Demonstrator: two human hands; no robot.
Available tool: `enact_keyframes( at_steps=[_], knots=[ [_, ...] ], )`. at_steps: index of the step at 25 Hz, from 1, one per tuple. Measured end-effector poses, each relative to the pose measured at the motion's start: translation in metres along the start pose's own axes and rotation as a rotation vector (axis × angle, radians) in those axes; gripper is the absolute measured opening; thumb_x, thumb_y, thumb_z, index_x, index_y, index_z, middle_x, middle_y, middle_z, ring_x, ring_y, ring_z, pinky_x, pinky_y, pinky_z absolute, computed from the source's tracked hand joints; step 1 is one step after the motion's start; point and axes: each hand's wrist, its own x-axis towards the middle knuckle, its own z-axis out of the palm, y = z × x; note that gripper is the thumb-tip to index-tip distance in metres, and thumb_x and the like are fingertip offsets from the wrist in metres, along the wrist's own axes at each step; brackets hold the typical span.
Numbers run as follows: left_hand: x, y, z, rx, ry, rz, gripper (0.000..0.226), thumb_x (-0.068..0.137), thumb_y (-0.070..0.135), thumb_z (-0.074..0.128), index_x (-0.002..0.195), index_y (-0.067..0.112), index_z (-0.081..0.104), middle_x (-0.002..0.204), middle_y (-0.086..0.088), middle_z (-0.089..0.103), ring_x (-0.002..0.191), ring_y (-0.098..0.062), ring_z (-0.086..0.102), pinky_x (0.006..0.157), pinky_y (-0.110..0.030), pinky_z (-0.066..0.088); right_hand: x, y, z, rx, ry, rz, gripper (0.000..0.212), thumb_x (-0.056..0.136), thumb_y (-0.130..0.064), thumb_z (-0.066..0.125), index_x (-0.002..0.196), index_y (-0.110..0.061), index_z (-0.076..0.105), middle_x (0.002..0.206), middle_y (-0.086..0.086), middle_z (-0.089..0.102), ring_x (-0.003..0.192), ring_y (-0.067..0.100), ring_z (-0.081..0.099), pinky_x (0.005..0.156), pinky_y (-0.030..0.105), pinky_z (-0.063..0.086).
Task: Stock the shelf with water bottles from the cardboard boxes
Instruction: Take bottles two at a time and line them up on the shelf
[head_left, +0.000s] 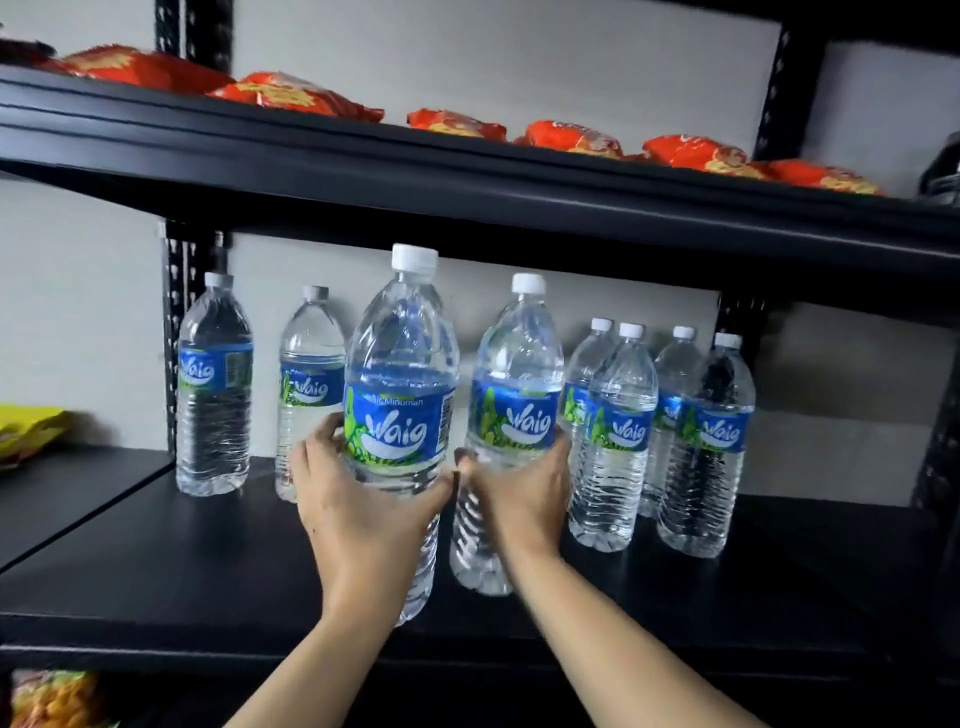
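Observation:
My left hand (358, 493) grips a clear water bottle (397, 364) with a blue label and white cap, held upright over the front of the black shelf (208, 571). My right hand (524, 488) grips a second matching bottle (517, 374) just to its right. Two bottles (214, 384) stand at the back left of the shelf, and several more (618, 436) stand grouped at the right. No cardboard box is in view.
The shelf above (415, 171) carries a row of red snack packets (291, 96). A yellow packet (26, 431) lies on the neighbouring shelf at far left. More snack bags (52, 699) show on the level below. Black uprights (174, 322) frame the bay.

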Motion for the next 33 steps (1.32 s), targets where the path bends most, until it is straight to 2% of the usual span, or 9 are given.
enact_keyframes(
  at_steps=[3,7,14,17,19,21,26,28,33],
  knots=[
    [0.016,-0.005,0.010,-0.019,-0.009,-0.001,0.099,0.053,0.018,0.095,0.136,0.009,0.043,0.120,0.006,0.042,0.101,0.005,0.033,0.090,-0.002,0.020,0.025,0.008,0.011,-0.053,0.073,0.000,0.089,0.064,-0.033,0.090,0.134,-0.008,0.039,0.113,0.006,0.058,0.110,0.028,0.059,0.086,0.031,0.044],
    [0.023,-0.013,0.014,-0.005,-0.013,0.044,0.095,0.055,0.015,0.094,0.135,0.007,0.044,0.116,0.007,0.040,0.095,0.011,0.031,0.083,0.011,0.017,0.030,0.042,0.024,-0.109,0.107,-0.047,0.092,0.063,-0.031,0.089,0.135,-0.009,0.036,0.115,0.014,0.061,0.110,0.036,0.059,0.088,0.036,0.046],
    [0.018,-0.016,0.022,0.030,-0.016,0.041,0.098,0.053,0.015,0.094,0.136,0.008,0.043,0.116,0.005,0.038,0.094,0.011,0.029,0.083,0.013,0.013,0.033,0.067,0.029,-0.153,-0.027,-0.108,0.108,0.069,-0.035,0.088,0.149,-0.002,0.023,0.143,0.019,0.041,0.135,0.033,0.036,0.110,0.032,0.028],
    [0.018,-0.017,0.025,0.042,-0.014,0.037,0.098,0.054,0.017,0.094,0.136,0.008,0.043,0.115,0.005,0.038,0.093,0.010,0.029,0.087,0.001,0.017,0.025,0.091,0.017,-0.225,-0.174,-0.047,0.115,0.066,-0.041,0.087,0.153,-0.011,0.019,0.149,0.011,0.038,0.139,0.028,0.036,0.112,0.033,0.031],
    [0.017,-0.019,0.024,0.046,-0.013,0.042,0.096,0.054,0.017,0.095,0.135,0.006,0.044,0.115,0.006,0.038,0.093,0.010,0.029,0.086,0.001,0.017,0.016,0.108,0.003,-0.237,-0.247,0.059,0.089,0.063,-0.043,0.086,0.138,-0.026,0.041,0.129,-0.004,0.058,0.117,0.017,0.057,0.092,0.027,0.045],
    [0.018,-0.022,0.024,0.051,-0.011,0.042,0.095,0.055,0.016,0.094,0.135,0.005,0.044,0.115,0.006,0.038,0.094,0.011,0.028,0.085,0.002,0.017,0.013,0.118,-0.001,-0.233,-0.262,0.092,0.068,0.064,-0.045,0.085,0.122,-0.030,0.052,0.112,-0.011,0.062,0.097,0.009,0.060,0.078,0.022,0.043],
    [0.018,-0.029,0.021,0.059,0.001,0.034,0.096,0.055,0.015,0.094,0.136,0.006,0.043,0.118,0.005,0.039,0.097,0.010,0.028,0.086,0.005,0.016,0.022,0.119,0.014,-0.249,-0.229,0.127,0.075,0.051,-0.059,0.082,0.115,-0.029,0.057,0.113,-0.008,0.057,0.098,0.009,0.060,0.081,0.022,0.047],
    [0.016,-0.031,0.022,0.050,0.021,0.015,0.097,0.056,0.017,0.094,0.137,0.009,0.042,0.124,0.001,0.043,0.101,0.007,0.030,0.092,-0.004,0.020,0.026,0.123,0.021,-0.242,-0.218,0.154,0.079,0.047,-0.064,0.079,0.114,-0.029,0.057,0.113,-0.009,0.060,0.096,0.007,0.062,0.081,0.023,0.050],
    [0.019,-0.032,0.027,0.057,0.033,-0.002,0.096,0.056,0.018,0.094,0.136,0.010,0.042,0.120,0.006,0.040,0.101,0.007,0.030,0.093,-0.009,0.022,0.032,0.121,0.020,-0.309,-0.250,0.225,0.075,0.059,-0.064,0.080,0.120,-0.031,0.049,0.113,-0.011,0.063,0.106,0.015,0.063,0.091,0.031,0.051]
  ],
)
